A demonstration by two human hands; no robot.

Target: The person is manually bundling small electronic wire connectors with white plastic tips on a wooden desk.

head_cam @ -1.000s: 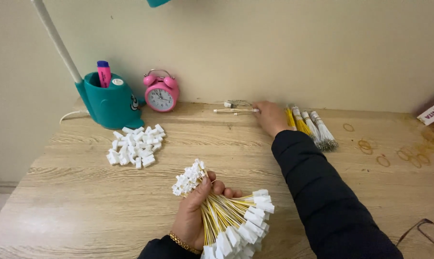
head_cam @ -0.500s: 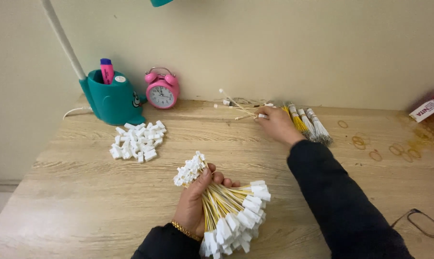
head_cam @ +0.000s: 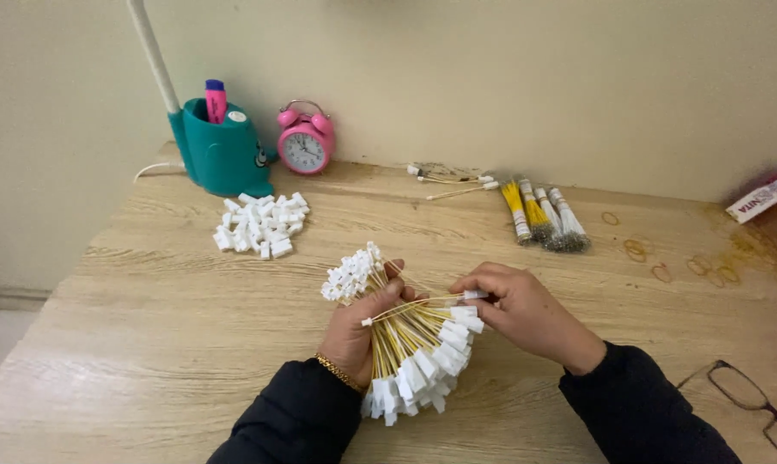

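- Bundle of yellow wires with white plastic connectors [head_cam: 414, 348] sits fanned in your left hand [head_cam: 358, 331], fingers clenched around its middle; one cluster of white ends points to 11 o'clock, the other spreads toward 5 o'clock.
- Your right hand [head_cam: 526, 309] pinches a single yellow wire [head_cam: 423, 305] by its white end, lying across the top of the bundle and touching it.
- Loose white connectors [head_cam: 261, 225] lie in a heap at 10 o'clock from your hands, well apart, just in front of the teal desk-lamp base [head_cam: 221, 155] with a pink highlighter [head_cam: 216, 101] standing in it.
- A pink alarm clock [head_cam: 306, 142] stands at 11 o'clock by the wall; banded wire bundles [head_cam: 547, 219] lie at 1 o'clock, with a few stray wires [head_cam: 453, 182] beside them.
- Rubber bands [head_cam: 637, 249] lie scattered at 2 o'clock; eyeglasses [head_cam: 753, 408] rest at 4 o'clock near the table [head_cam: 148, 344] edge.
- Risk, as I judge it: the fan is wide and held only at the waist, so loosening your left fingers to take in the new wire could let outer wires slide out.
- The single wire crosses the others at an angle; pushed in that way it may snag on neighbouring connectors or end up uneven.
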